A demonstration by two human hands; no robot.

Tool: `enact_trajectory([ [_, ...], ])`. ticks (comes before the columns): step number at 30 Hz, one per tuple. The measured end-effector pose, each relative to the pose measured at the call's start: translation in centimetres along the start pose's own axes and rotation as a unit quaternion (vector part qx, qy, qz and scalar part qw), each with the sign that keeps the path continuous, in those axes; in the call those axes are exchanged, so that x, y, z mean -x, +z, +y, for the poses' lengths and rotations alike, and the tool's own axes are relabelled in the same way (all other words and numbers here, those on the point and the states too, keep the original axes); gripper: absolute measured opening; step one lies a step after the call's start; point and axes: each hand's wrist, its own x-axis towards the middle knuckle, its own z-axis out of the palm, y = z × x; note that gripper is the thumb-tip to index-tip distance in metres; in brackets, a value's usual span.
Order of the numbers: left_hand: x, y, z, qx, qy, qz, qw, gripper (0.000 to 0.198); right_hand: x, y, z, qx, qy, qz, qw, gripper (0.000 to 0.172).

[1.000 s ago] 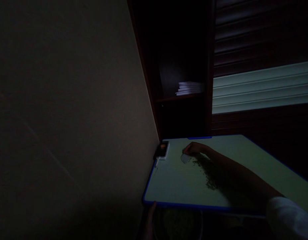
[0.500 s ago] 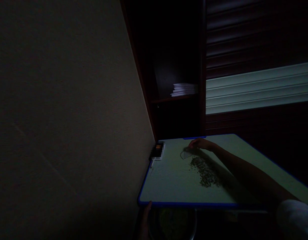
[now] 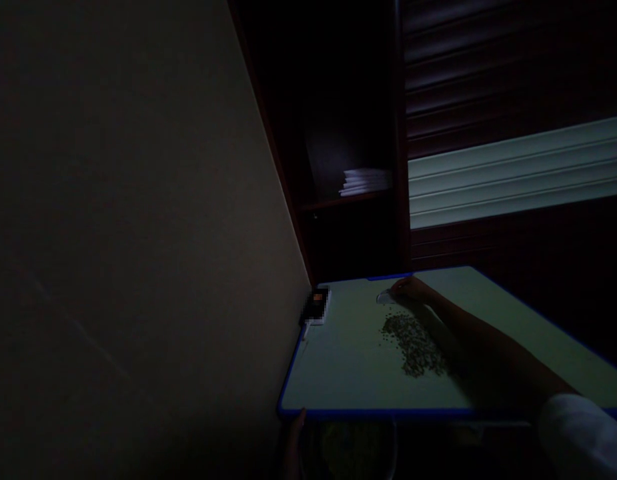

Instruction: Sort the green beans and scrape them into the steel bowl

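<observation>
My right hand [image 3: 408, 288] is over the far part of a pale, blue-edged table top [image 3: 338, 373]. Its fingers are closed on a small clear cup [image 3: 386, 297], tilted low against the surface. Just nearer to me, many small brown grains or seeds [image 3: 413, 343] lie spread in a patch. My left hand [image 3: 293, 440] is at the near left corner, one digit up by the blue edge and its other fingers lost in the dark. Right beside it, below the edge, sits a round bowl [image 3: 394, 448] with yellowish-green contents. Whether the left hand grips it, I cannot tell.
A blurred-out dark and white object [image 3: 318, 305] with a white stick-like piece [image 3: 307, 329] lies at the table's left edge. A wall [image 3: 163, 233] rises close on the left. Behind stands a dark cabinet with folded white papers or cloths [image 3: 367, 181] on a shelf.
My right hand has moved slightly right with the cup, which now sits flatter and farther from the grains. The left hand stays by the table's corner. The view has shifted slightly.
</observation>
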Motion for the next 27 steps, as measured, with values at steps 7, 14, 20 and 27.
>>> enact_trajectory([
  [7, 1.4, -1.1, -0.8, -0.087, 0.116, -0.064, 0.987, 0.091, 0.0, 2.0, -0.3, 0.005, 0.035, -0.081, 0.996, 0.035],
  [14, 1.2, -1.4, -1.0, -0.139, 0.135, -0.068, 0.979, 0.094, 1.5, 2.7, -1.0, -0.003, 0.014, -0.14, 0.99, 0.035],
  [20, 1.5, -1.3, -0.8, -0.187, 0.151, -0.05, 0.969, 0.093, 2.7, 2.9, -1.6, 0.001, -0.009, -0.188, 0.982, 0.035],
  [27, 0.8, -1.5, -1.0, -0.165, 0.156, -0.06, 0.972, 0.085, 4.0, 3.1, -2.1, 0.017, -0.042, -0.241, 0.969, 0.034],
])
